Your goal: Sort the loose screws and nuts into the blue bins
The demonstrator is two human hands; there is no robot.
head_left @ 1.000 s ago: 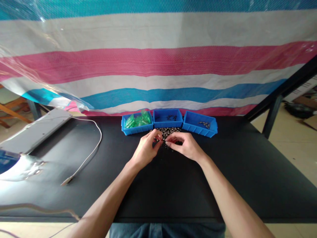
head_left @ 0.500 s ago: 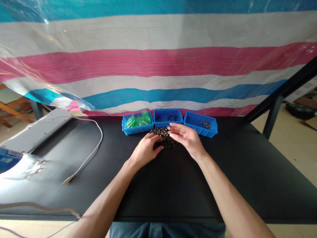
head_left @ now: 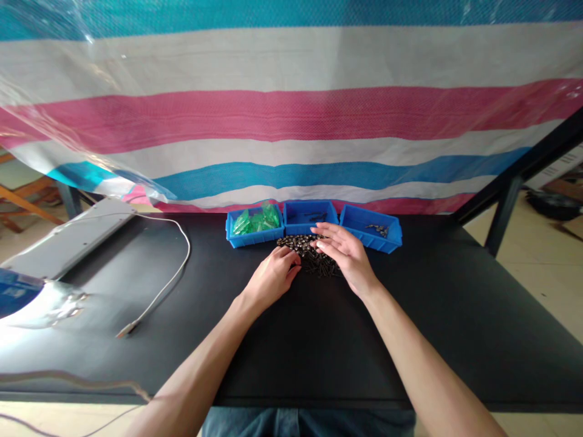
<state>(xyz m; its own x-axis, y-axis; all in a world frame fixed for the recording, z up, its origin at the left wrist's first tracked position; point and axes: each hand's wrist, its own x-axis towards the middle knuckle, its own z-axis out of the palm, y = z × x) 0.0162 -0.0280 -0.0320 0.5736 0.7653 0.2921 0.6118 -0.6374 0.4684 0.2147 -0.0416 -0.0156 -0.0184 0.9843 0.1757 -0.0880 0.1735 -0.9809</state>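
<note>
A pile of small dark screws (head_left: 322,265) lies on the black table in front of the bins. At its left edge my left hand (head_left: 273,273) has thumb and fingers pinched together; what they hold, if anything, is too small to make out. My right hand (head_left: 348,258) hovers over the pile's right side, fingers stretched out and apart, with nothing seen in it. Behind the pile, the middle blue bin (head_left: 300,228) contains a few dark screws. The left blue bin (head_left: 255,238) holds green translucent pieces, and the right blue bin (head_left: 368,238) some small metal parts.
A white cable (head_left: 177,267) curves across the table's left side. Beyond it are a grey panel (head_left: 86,233) and a clear plastic bag (head_left: 59,306) with a blue part. A striped sheet (head_left: 291,115) hangs behind the bins. A black metal frame (head_left: 503,215) rises at the right.
My left thumb and fingers have closed together at the pile's edge, from a wider grasp. My right hand stays open over the pile and has barely moved.
</note>
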